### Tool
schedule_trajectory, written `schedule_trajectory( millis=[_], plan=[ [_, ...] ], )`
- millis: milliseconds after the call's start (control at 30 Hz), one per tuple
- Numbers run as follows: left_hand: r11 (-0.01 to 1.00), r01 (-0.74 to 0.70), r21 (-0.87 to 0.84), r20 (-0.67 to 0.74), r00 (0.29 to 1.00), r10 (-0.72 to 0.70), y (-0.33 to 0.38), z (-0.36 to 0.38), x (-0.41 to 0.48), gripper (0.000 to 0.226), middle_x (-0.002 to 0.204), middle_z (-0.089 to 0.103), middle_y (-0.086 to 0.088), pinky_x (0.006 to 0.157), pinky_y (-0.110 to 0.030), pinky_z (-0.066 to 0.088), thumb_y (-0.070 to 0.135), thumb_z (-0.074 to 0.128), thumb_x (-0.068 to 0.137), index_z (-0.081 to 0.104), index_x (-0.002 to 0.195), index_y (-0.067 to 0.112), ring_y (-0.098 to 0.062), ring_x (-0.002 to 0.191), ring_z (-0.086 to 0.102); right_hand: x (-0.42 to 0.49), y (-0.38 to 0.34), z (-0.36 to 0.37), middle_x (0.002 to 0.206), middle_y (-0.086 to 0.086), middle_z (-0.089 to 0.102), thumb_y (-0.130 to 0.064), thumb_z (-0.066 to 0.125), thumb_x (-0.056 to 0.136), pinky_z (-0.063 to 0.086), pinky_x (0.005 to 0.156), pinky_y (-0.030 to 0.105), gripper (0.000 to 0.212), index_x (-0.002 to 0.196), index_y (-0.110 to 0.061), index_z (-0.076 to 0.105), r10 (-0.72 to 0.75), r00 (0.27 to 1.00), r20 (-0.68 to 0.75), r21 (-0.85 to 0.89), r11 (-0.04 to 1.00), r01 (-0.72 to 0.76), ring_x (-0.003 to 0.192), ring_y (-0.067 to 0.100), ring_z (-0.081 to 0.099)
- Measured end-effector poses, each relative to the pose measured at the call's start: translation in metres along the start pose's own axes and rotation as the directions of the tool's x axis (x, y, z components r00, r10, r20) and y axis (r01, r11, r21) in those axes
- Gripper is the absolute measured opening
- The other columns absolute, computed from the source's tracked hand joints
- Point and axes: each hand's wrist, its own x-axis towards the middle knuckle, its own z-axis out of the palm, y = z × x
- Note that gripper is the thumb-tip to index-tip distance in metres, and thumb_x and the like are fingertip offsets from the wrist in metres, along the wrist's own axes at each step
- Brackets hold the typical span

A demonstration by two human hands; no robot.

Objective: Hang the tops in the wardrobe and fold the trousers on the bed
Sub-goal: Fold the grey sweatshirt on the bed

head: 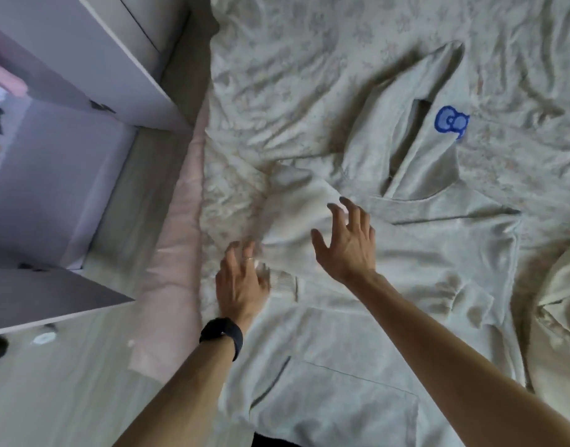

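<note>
Item 1. Hooded top [406, 279], pale, laid flat on the bed [277, 75], filling the frame from centre to 5 o'clock. The hood is at 1 o'clock and carries a blue emblem [451, 122]. The front pocket [335, 398] is at 6 o'clock. One sleeve is bent across the rumpled sheet at centre, with its ribbed cuff [283, 281] just below.

Item 2. Left hand [241, 279], at 7 o'clock. The fingers are fairly straight and close together, resting on the sleeve just beside the cuff (whether the thumb pinches any cloth cannot be told). There is a ring on one finger and a black wristband [221, 337] on the wrist.

Item 3. Right hand [348, 240], just right of centre, palm down over the sleeve. The fingers are spread wide and slightly bent, and they hold nothing.

Item 4. Wardrobe [67, 162], at 9 to 10 o'clock, with its white doors open and dark clothing dimly visible inside.

Item 5. Second pale garment [561, 317], at 4 o'clock at the frame edge, beside the top.
</note>
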Motion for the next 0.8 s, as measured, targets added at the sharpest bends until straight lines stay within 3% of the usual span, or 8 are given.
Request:
schedule_trajectory(
  millis=[200, 267, 333, 433, 500, 600, 700, 800],
  plan=[
    [0.982, 0.084, -0.169, 0.187, 0.981, -0.052, -0.025, -0.002, 0.046, 0.047, 0.127, 0.060, 0.005, 0.081, -0.036, 0.051, 0.030, 0.056, 0.090, 0.050, 0.136, 0.031, -0.023, 0.113, 0.061, 0.126, -0.077, 0.012, 0.150, 0.008, 0.047, -0.071, 0.042, 0.092, 0.031, 0.111, 0.050, 0.078, 0.149, -0.018, 0.036, 0.050, 0.982, 0.180, -0.227, 0.974, -0.008, 0.139, 0.032, 0.038],
    [0.972, 0.044, -0.229, 0.184, 0.983, -0.001, -0.037, 0.001, 0.052, 0.045, 0.125, 0.063, 0.009, 0.079, -0.033, 0.048, 0.028, 0.057, 0.089, 0.054, 0.133, 0.034, -0.022, 0.112, 0.062, 0.156, -0.085, 0.025, 0.138, 0.011, 0.059, -0.077, 0.041, 0.089, 0.040, 0.107, 0.049, 0.081, 0.142, -0.015, 0.048, 0.159, 0.928, 0.338, -0.314, 0.948, -0.049, 0.130, 0.034, 0.051],
    [0.948, 0.026, -0.316, 0.153, 0.988, 0.024, -0.057, 0.010, 0.054, 0.043, 0.121, 0.067, 0.008, 0.080, -0.033, 0.051, 0.024, 0.058, 0.089, 0.057, 0.130, 0.033, -0.023, 0.108, 0.064, 0.178, -0.090, 0.039, 0.123, 0.014, 0.066, -0.066, 0.052, 0.088, 0.049, 0.095, 0.041, 0.062, 0.124, -0.016, 0.062, 0.192, 0.897, 0.399, -0.271, 0.959, -0.085, 0.117, 0.036, 0.061],
    [0.919, 0.008, -0.395, 0.094, 0.995, 0.031, -0.070, 0.022, 0.054, 0.040, 0.113, 0.069, -0.003, 0.080, -0.039, 0.053, 0.012, 0.058, 0.090, 0.061, 0.128, 0.022, -0.029, 0.102, 0.066, 0.189, -0.088, 0.045, 0.101, 0.010, 0.069, -0.045, 0.056, 0.089, 0.053, 0.085, 0.040, 0.020, 0.088, -0.027, 0.064, 0.162, 0.941, 0.298, -0.157, 0.980, -0.119, 0.100, 0.036, 0.066],
    [0.903, 0.071, -0.423, 0.146, 0.989, -0.010, -0.070, 0.023, 0.060, 0.040, 0.118, 0.067, -0.002, 0.082, -0.034, 0.049, 0.012, 0.054, 0.092, 0.059, 0.131, 0.021, -0.025, 0.106, 0.064, 0.188, -0.087, 0.047, 0.105, 0.004, 0.071, -0.042, 0.055, 0.091, 0.051, 0.094, 0.046, 0.017, 0.099, -0.032, 0.067, 0.140, 0.961, 0.237, -0.133, 0.985, -0.111, 0.102, 0.032, 0.065],
    [0.898, 0.146, -0.415, 0.275, 0.961, -0.029, -0.069, 0.014, 0.071, 0.042, 0.123, 0.063, 0.007, 0.082, -0.030, 0.047, 0.024, 0.055, 0.089, 0.055, 0.130, 0.032, -0.019, 0.108, 0.062, 0.174, -0.083, 0.053, 0.126, -0.004, 0.067, -0.041, 0.053, 0.096, 0.041, 0.105, 0.048, 0.032, 0.127, -0.033, 0.059, 0.108, 0.982, 0.155, -0.101, 0.991, -0.093, 0.119, 0.031, 0.058],
    [0.864, 0.151, -0.480, 0.368, 0.929, 0.042, -0.066, 0.004, 0.084, 0.049, 0.118, 0.053, 0.015, 0.083, -0.029, 0.047, 0.030, 0.061, 0.079, 0.051, 0.126, 0.041, -0.010, 0.103, 0.056, 0.126, -0.082, 0.052, 0.142, 0.003, 0.055, -0.042, 0.058, 0.095, 0.036, 0.107, 0.048, 0.051, 0.141, -0.020, 0.050, -0.037, 0.991, -0.131, -0.086, 0.996, 0.026, 0.129, 0.030, 0.047],
    [0.667, 0.235, -0.707, 0.424, 0.896, 0.134, -0.044, -0.008, 0.101, 0.046, 0.105, 0.065, 0.016, 0.077, -0.030, 0.057, 0.027, 0.062, 0.074, 0.057, 0.119, 0.039, -0.005, 0.093, 0.065, 0.057, -0.064, 0.056, 0.153, 0.003, 0.043, -0.045, 0.059, 0.095, 0.033, 0.108, 0.047, 0.059, 0.145, -0.018, 0.046, -0.043, 0.970, -0.237, -0.128, 0.992, 0.013, 0.139, 0.027, 0.040]
  ],
)
